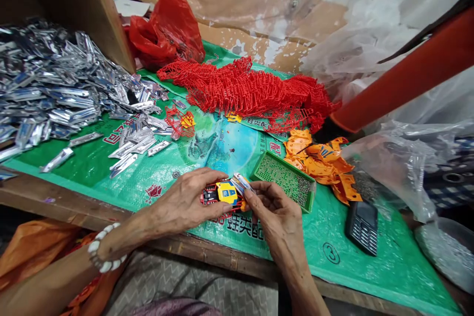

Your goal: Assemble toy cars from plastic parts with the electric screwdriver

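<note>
My left hand (185,197), with a white bead bracelet at the wrist, grips a small toy car (226,192) near the table's front edge. The car has a yellow and blue body and red frame parts. Between the thumb and fingers of my right hand (276,212) is a silver and blue strip-shaped part (241,182), held against the car's right end. Just beyond that hand stands a green tray (285,180) of tiny metal pieces, probably screws. A red frame with a yellow piece (181,121) lies farther back.
Silver parts (55,89) are heaped at the left beside a wooden board (111,15). Red plastic frames (248,89) are piled at the back, near a red bag (163,29). Orange parts (326,158), a keypad phone (363,227) and a slanted red tube (403,69) are at the right.
</note>
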### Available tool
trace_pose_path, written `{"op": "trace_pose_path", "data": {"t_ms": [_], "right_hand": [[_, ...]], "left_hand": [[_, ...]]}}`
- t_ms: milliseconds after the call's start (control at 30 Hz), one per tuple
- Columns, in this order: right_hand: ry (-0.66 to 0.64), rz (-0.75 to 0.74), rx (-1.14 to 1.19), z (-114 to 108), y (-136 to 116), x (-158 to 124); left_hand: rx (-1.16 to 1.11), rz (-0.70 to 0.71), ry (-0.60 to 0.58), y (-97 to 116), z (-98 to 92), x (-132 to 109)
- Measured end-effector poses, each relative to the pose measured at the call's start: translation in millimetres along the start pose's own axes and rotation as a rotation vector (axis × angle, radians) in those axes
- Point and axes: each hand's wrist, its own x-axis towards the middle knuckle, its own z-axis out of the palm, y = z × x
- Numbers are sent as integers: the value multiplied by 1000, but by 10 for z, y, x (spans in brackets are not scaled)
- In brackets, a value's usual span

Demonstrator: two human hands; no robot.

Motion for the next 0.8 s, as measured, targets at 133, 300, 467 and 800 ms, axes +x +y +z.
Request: {"op": "trace_pose_path", "data": {"t_ms": [133, 300, 467, 800], "right_hand": [[-26, 34, 23, -32, -44, -26], [-55, -37, -60, -55, -62, -162], [-40, -238, -238, -46, -42, -264], [-96, -101, -96, -65, -98, -219]], "left_hand": [[-66, -79, 27, 38, -8, -42], [-20, -54, -112, 63, -43, -107], [82, 9, -200, 50, -36, -98], [-861, -557, -120, 75, 140, -70]]}}
